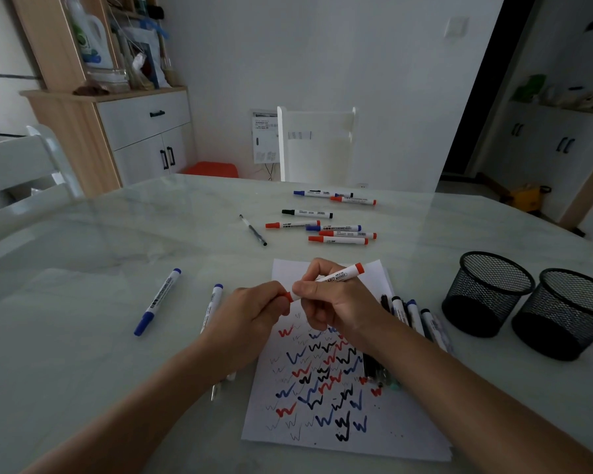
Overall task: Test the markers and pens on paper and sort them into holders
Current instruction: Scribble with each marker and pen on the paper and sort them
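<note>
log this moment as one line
phase: testing | left hand: pinches red cap | right hand: grips red whiteboard marker barrel | under hands: scribbled paper

Desk (pixel 124 254): glossy, smooth, marble-look. Holders (pixel 486 294): black wire mesh. Paper (pixel 363 436): matt white. Markers (pixel 338 239): smooth plastic.

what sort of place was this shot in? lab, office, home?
Most likely a home dining area: a marble-look table with a white chair pulled up, and a wooden sideboard whose shelves hold a detergent bottle and household clutter.
</note>
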